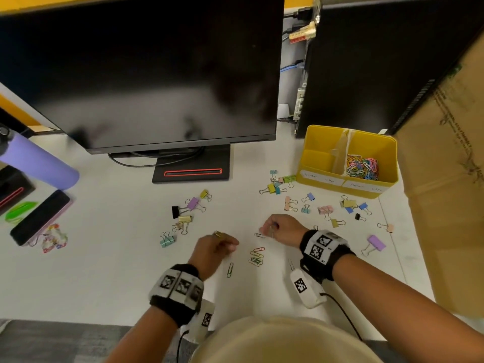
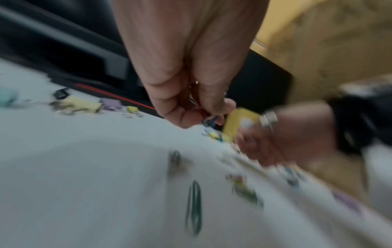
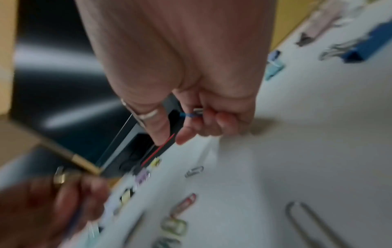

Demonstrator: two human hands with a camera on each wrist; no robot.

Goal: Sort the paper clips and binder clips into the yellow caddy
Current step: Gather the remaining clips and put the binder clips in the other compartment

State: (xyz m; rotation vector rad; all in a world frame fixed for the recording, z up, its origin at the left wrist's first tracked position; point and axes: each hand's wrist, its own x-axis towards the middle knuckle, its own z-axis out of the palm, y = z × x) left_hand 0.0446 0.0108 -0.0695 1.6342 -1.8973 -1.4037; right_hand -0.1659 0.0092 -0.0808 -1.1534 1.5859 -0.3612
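Both hands low over worktop [image 1: 104, 258]: right hand [image 1: 284, 230] pinches gathered paper clips [image 3: 191, 115], likely batching for yellow caddy [image 1: 314, 142]; left hand [image 1: 213, 248] grip narrow, contents unclear.

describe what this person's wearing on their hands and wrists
Both forearms are bare, with no sleeves. Each wrist carries a black fuzzy wristband faced with white panels printed with black square marker codes. Under each wrist hangs a white camera pod bearing its own marker, with a thin black cable trailing back. The left hand wears a gold ring; the right hand wears a silver ring.
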